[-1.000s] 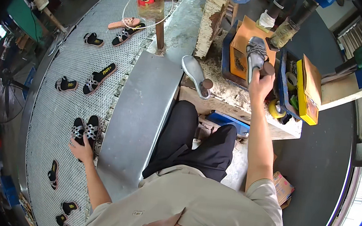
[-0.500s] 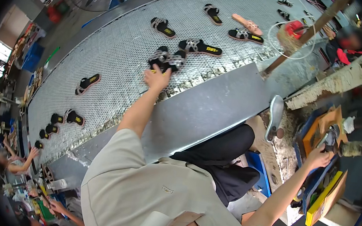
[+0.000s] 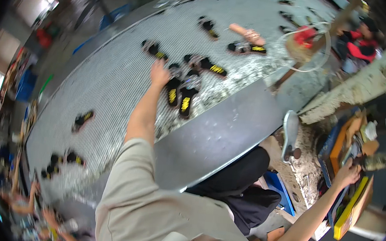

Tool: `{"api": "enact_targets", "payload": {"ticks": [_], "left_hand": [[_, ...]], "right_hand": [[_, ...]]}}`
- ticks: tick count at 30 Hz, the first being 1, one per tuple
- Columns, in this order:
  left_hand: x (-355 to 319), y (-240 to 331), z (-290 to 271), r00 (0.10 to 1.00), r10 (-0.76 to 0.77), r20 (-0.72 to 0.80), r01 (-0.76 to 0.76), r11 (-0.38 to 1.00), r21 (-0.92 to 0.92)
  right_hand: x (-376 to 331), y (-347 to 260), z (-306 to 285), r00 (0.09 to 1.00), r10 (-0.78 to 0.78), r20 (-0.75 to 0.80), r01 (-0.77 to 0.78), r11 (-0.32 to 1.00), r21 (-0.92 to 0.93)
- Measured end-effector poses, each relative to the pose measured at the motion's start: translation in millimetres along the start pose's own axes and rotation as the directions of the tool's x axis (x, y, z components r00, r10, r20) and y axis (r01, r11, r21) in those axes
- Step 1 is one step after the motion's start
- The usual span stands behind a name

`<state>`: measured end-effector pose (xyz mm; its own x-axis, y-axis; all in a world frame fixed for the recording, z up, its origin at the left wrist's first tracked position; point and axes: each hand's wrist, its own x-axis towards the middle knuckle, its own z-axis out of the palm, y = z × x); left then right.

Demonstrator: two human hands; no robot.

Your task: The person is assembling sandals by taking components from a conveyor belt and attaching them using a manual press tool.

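- While your left arm stretches far out over the grey mesh conveyor [image 3: 112,84], your left hand [image 3: 159,73] sits at the belt with its fingers loosely together; blur keeps me from telling whether they pinch anything.
- That hand is just beside a pair of black sandals with yellow marks [image 3: 180,96], which lie side by side on the mesh, toes pointing toward you, close to the belt's near edge.
- Your left forearm runs almost straight from the beige sleeve [image 3: 125,184] up to the hand, elbow barely bent.
- Your right hand [image 3: 347,173] is out to your right, fingers curled around the handle end of a dark tool [image 3: 377,162]; the grip looks closed on it.
- Your right arm is extended low and sideways, the forearm rising from the lower edge to the cluttered bench [image 3: 310,166].
- The tool lies roughly level above an orange and blue tray [image 3: 339,140], with a yellow box [image 3: 350,210] just below your hand.
- More black sandals are scattered over the belt: one with a yellow mark [image 3: 212,67] beyond the pair, another single [image 3: 82,119] to the left.
- A pale shoe last [image 3: 290,133] stands on the bench between the belt's metal rim [image 3: 219,137] and the tray.
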<state>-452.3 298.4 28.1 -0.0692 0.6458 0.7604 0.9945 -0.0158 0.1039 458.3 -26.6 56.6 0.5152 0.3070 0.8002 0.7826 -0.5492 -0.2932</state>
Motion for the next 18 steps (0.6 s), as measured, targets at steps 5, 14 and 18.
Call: {"api": "enact_targets", "payload": {"ticks": [5,14,18], "left_hand": [[65.1,-73.9,-4.2,0.962,-0.218,0.163,0.223,0.975,-0.011],[68.8,-18.6,-22.6,0.905,-0.258,0.339,0.228,0.965,0.126],[30.7,-31.5,-52.1,0.936,-0.333,0.114,0.321,0.940,0.112]], "right_hand": [[17.6,-52.3,0.4,0.993,0.081,0.084,-0.091,0.989,0.114],[14.2,-49.9,-4.6,0.995,0.102,-0.009,-0.101,0.990,0.100],[16.2,-60.4,-16.6,0.990,0.143,-0.016,-0.140,0.982,0.125]]}}
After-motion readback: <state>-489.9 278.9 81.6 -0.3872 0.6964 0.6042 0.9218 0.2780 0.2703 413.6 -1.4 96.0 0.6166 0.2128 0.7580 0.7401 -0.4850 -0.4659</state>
